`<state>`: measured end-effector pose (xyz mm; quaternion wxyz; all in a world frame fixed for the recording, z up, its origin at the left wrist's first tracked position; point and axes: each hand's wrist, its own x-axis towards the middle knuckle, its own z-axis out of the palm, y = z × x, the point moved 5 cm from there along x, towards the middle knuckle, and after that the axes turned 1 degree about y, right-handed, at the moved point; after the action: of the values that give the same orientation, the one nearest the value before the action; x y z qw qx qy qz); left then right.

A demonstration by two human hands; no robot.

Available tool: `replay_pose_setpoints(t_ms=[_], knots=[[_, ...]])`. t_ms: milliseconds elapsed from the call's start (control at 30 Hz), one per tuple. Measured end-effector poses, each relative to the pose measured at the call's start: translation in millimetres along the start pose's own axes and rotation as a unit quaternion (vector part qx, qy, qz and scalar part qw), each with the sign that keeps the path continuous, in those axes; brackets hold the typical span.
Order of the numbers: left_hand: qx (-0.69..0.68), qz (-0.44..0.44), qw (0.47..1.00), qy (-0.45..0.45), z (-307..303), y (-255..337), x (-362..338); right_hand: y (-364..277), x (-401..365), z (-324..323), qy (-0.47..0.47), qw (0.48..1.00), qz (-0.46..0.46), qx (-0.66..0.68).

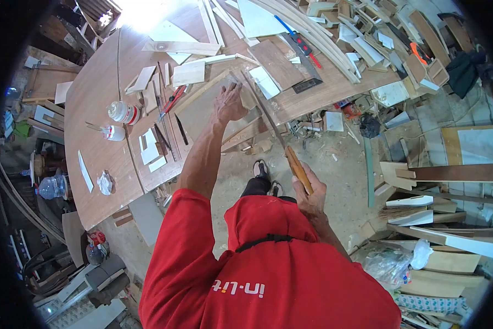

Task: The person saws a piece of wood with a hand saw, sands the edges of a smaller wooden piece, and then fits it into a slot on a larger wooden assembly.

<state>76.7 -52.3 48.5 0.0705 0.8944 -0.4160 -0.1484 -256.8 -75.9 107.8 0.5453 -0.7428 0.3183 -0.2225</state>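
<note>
My right hand (310,193) is wrapped round the wooden handle of a handsaw (294,164). Its long narrow blade points up and left, across the table's near edge, beside a pale board (199,109). On that board's far end my left hand (230,103) lies palm down, fingers stretched forward close to the blade tip. Left of the board are a red utility knife (172,101) and a dark pointed tool (181,130). Right of the blade lie a white offcut (264,82) and a try square (306,85).
The wooden worktable (95,181) carries two white glue bottles (124,112), a crumpled white wad (105,182) and a blue-and-red tool (298,41). Long strips (317,44) run along its right side. Scrap wood (427,219) is piled on the floor at right.
</note>
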Motion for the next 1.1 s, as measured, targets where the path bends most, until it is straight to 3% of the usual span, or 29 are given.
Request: replay_pose_setpoints(t_ms=[67, 133, 233, 433, 533, 700, 833, 967, 1033, 1100], knots=[[-0.003, 0.013, 1.0, 0.002, 3, -3, 1, -3, -2, -1, 0.022, 0.999, -0.021, 0.012], [-0.008, 0.025, 1.0, 0.006, 5, -4, 1, -3, -3, 0, -0.006, 0.996, 0.073, 0.057], [-0.006, 0.034, 0.999, 0.013, 6, -5, 2, 0, -3, -1, 0.01, 1.0, 0.024, 0.002], [0.019, 0.03, 0.999, -0.012, 6, -3, -2, 9, -5, 0, 0.015, 1.0, 0.01, 0.002], [-0.021, 0.028, 0.998, 0.044, 15, -7, 1, 12, -7, 0, 0.005, 0.999, 0.041, 0.017], [-0.023, -0.042, 0.972, 0.23, 18, 7, -8, 12, -6, -2, 0.003, 1.0, 0.026, 0.017], [-0.02, -0.111, 0.969, 0.221, 26, 6, 11, 11, -6, -3, -0.017, 0.998, 0.065, 0.013], [-0.052, -0.164, 0.947, 0.271, 26, 1, 16, 12, -8, -2, -0.022, 0.997, 0.078, 0.006], [-0.084, -0.179, 0.939, 0.283, 25, -3, 17, 7, -8, -1, -0.002, 1.0, -0.003, -0.008], [-0.097, -0.185, 0.936, 0.283, 27, -6, 16, 6, -10, -1, -0.009, 1.0, 0.019, -0.004]])
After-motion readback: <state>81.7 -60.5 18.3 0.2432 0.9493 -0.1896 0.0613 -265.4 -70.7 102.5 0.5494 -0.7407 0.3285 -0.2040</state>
